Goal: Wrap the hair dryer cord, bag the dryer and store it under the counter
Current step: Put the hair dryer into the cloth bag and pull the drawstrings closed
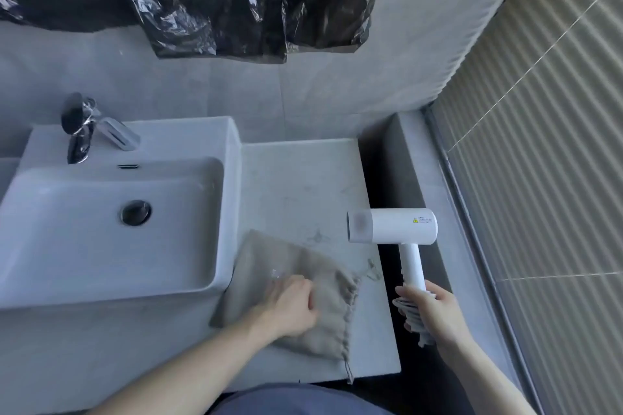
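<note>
Dryer upright in my right hand (435, 310), drawstring pouch under my left hand (293, 303).

My right grip is curled round the lower handle of the white plastic barrel-shaped hair dryer (392, 226), clamping the grey wrapped cord (409, 313) against it, off the pale marble table's (303, 185) right edge. It looks light, rigid and smooth, so the handle is the safest hold. My left grip presses the soft, limp beige cloth bag (296, 280); whether it pinches the fabric I cannot tell. I'd take the bag at its puckered mouth.
</note>
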`<action>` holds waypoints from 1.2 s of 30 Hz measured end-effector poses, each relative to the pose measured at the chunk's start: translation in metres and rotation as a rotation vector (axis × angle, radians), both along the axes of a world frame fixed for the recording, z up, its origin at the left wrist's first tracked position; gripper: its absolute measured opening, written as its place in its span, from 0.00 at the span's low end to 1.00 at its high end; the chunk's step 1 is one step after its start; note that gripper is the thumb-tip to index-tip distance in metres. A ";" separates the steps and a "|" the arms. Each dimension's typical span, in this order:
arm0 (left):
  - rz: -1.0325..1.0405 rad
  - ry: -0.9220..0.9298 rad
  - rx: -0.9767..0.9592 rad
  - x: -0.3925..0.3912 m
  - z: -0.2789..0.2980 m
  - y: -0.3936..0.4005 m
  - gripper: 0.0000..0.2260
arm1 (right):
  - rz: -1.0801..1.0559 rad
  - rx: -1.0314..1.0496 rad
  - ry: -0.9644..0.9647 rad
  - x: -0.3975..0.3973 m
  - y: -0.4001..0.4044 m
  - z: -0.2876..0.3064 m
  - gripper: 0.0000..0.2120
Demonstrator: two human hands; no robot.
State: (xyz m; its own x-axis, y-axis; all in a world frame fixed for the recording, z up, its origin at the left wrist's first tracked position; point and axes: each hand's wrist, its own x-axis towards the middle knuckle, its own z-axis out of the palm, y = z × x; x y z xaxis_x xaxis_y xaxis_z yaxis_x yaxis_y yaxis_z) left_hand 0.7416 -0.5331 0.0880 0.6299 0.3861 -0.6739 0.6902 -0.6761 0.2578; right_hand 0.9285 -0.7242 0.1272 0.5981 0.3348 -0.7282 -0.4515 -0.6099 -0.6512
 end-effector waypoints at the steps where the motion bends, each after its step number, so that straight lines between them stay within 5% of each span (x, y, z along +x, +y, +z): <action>1: 0.038 -0.025 -0.073 0.010 -0.006 -0.015 0.09 | 0.003 -0.002 -0.008 0.001 0.000 0.002 0.09; 4: 0.068 0.047 -0.187 0.032 -0.032 -0.059 0.21 | 0.001 -0.004 -0.029 0.003 -0.003 0.007 0.10; 8: 0.193 0.115 -0.094 0.028 -0.073 -0.089 0.42 | 0.000 -0.019 -0.051 -0.001 -0.012 0.013 0.14; 13: 0.233 0.000 -0.039 0.023 -0.083 -0.087 0.21 | 0.051 -0.034 -0.074 -0.004 -0.027 0.021 0.13; 18: 0.274 -0.182 0.044 0.001 -0.062 -0.066 0.11 | 0.154 -0.032 -0.068 -0.004 -0.040 0.037 0.11; 22: 0.429 -0.400 0.082 -0.026 -0.037 -0.048 0.17 | 0.270 -0.048 -0.109 -0.002 -0.039 0.054 0.10; 26: 0.463 -0.422 0.109 -0.044 0.001 -0.033 0.25 | 0.433 -0.026 -0.169 -0.007 -0.021 0.076 0.14; 29: 0.491 -0.473 0.072 -0.052 0.022 -0.027 0.28 | 0.540 0.004 -0.369 -0.014 -0.004 0.088 0.05; 36: 0.567 -0.589 0.056 -0.058 0.044 -0.018 0.35 | 0.922 -0.164 -0.844 -0.021 0.034 0.111 0.08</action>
State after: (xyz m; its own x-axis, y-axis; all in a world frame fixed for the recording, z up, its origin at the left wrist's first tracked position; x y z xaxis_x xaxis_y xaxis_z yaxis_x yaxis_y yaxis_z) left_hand 0.6838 -0.5511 0.1318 0.5732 0.7757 -0.2640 0.6933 -0.2874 0.6608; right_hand 0.9080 -0.6903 0.2387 0.4892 0.8166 -0.3065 0.7027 -0.5772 -0.4161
